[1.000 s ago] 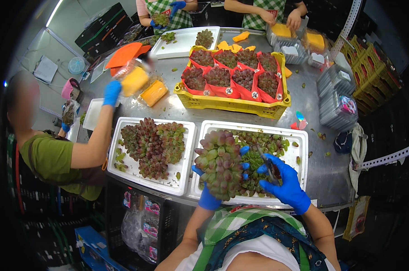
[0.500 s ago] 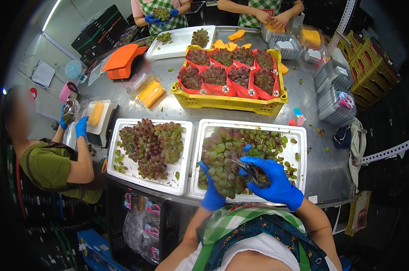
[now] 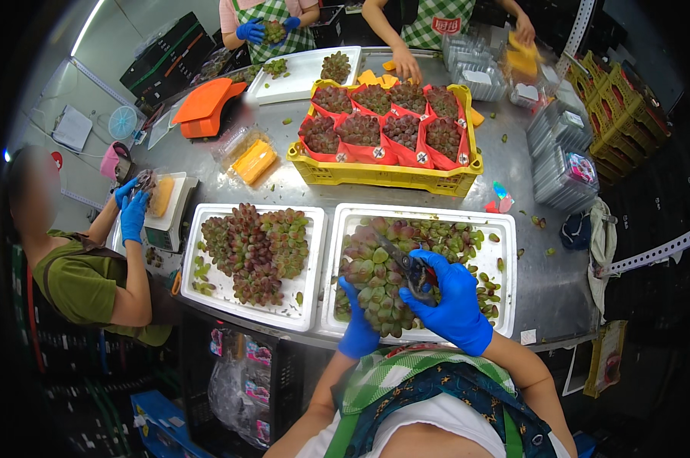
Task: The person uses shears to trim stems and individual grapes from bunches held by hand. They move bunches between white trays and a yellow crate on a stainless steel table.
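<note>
Currently the left hand [image 3: 358, 328], blue-gloved, cups the large red-green grape bunch [image 3: 375, 284] in the white rectangular tray [image 3: 505, 259]; the right hand [image 3: 453, 301], at 3 o'clock, grips small dark shears [image 3: 407, 267]. Snip stems only, supporting the bunch.

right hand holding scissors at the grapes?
Yes, the right hand grips dark scissors over the grape bunch in the white tray.

My left hand [image 3: 358, 324], in a blue glove, sits low and cupped, fingers curled upward, with its bare forearm coming up from the lower edge. My right hand [image 3: 451, 298], also in a blue glove, lies above and across it, fingers closed in a grip, wrist bent inward, bare forearm angling from the lower right.
</note>
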{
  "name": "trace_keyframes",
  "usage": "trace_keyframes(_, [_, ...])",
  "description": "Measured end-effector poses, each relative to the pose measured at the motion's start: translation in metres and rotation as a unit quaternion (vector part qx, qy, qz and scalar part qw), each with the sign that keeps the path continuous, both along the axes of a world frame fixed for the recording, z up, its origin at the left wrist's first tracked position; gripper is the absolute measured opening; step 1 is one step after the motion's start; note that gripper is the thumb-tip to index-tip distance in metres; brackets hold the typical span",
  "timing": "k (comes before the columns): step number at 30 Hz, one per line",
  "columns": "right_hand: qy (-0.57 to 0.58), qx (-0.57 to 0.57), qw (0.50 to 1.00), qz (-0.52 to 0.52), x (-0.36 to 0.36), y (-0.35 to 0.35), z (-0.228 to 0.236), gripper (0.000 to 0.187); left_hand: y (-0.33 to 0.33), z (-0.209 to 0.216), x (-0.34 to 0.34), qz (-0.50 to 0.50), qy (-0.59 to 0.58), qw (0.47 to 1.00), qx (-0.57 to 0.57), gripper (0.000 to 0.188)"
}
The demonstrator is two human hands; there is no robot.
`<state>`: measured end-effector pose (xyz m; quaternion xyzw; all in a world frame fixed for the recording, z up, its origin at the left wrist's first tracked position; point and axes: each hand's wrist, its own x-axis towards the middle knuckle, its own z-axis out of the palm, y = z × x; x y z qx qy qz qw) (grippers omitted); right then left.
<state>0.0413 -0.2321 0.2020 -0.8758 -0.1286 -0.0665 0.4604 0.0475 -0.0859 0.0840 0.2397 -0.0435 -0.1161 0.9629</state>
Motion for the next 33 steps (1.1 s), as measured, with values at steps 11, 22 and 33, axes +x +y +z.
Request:
trace_keyframes(11, [0.101, 0.121, 0.987, 0.02, 0.002, -0.001, -0.009, 0.044, 0.012, -0.024, -0.016, 0.075, -0.166, 0.894, 0.41, 0.066])
trace_keyframes(22, [-0.077, -0.17, 0.979, 0.08, -0.001, -0.056, 0.014, 0.055, 0.019, -0.04, -0.02, 0.151, -0.313, 0.716, 0.606, 0.061])
trace_keyframes(33, [-0.102, -0.413, 0.896, 0.127, -0.002, -0.065, 0.028, 0.057, 0.027, -0.053, -0.032, 0.217, -0.402, 0.512, 0.727, 0.056])
